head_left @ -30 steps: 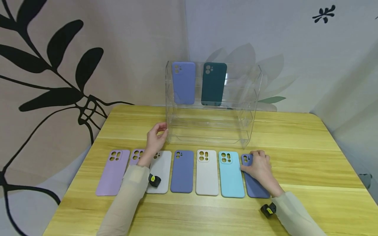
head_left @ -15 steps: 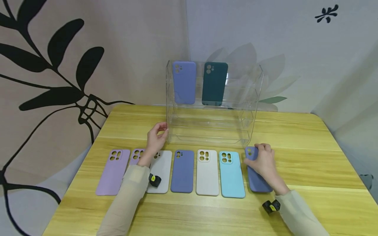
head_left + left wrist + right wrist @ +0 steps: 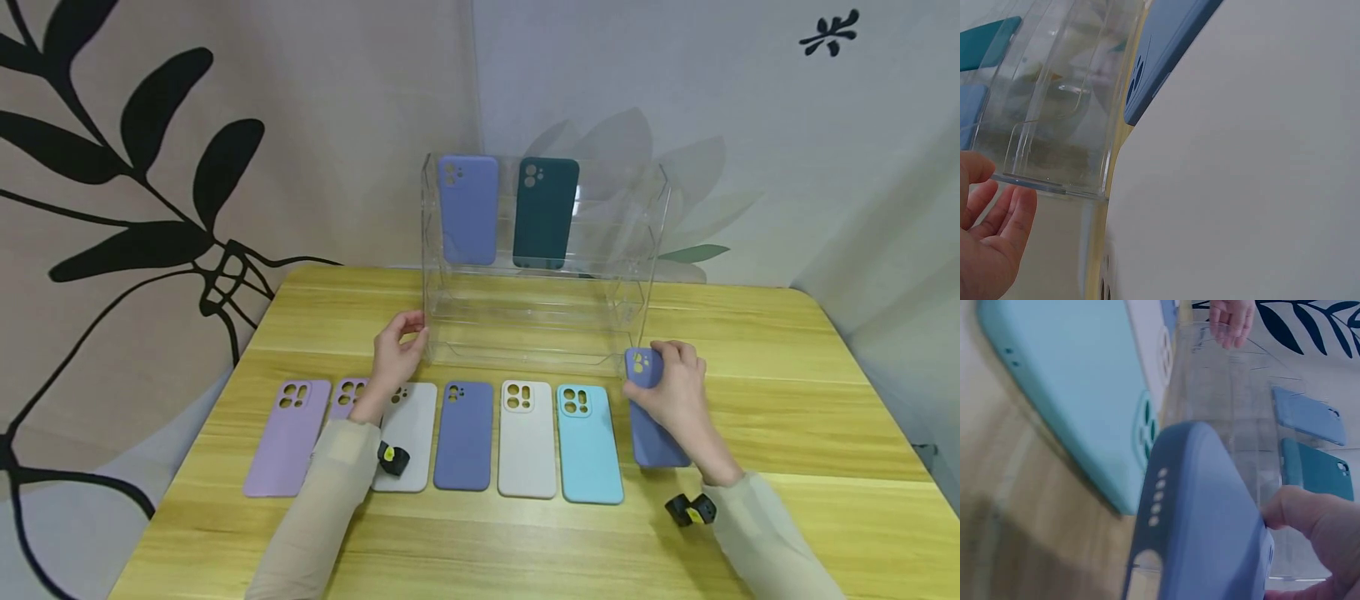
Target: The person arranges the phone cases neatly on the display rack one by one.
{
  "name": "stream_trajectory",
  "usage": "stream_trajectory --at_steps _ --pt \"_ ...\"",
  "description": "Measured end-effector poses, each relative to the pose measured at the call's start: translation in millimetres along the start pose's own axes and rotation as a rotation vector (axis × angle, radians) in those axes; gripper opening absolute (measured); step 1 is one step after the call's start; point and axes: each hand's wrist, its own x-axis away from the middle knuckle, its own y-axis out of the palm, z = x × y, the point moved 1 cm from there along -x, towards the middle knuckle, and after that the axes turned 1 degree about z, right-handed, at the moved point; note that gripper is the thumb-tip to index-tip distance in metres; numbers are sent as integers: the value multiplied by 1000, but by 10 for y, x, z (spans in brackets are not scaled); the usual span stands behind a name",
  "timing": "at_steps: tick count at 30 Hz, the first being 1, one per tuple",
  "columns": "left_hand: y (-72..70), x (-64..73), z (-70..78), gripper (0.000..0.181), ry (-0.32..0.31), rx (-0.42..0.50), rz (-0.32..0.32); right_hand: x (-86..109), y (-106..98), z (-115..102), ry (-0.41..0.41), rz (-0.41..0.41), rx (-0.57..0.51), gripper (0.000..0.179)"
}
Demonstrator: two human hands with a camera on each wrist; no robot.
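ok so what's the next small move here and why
Probably raise the slate-blue rectangular phone case toward the clear plastic tiered rack, right of the dark teal rectangular phone case: the right hand grips the slate-blue one with its camera-hole end toward the rack, the left hand holds the rack's left edge, and the teal one stands on an upper tier.

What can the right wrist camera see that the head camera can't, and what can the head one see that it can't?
Only the right wrist view shows the little holes along one end of the held blue phone case.

Only the head view shows the lilac phone case at the row's left end and the pale sleeves.

Both show the turquoise phone case, the left hand, the right hand and the clear display stand bearing two phone cases.
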Motion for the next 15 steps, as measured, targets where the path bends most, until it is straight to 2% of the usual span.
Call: stream_trajectory --at_steps 15 --pt "8 -18 -27 26 1 1 9 -239 -165 -214 -106 101 -72 63"
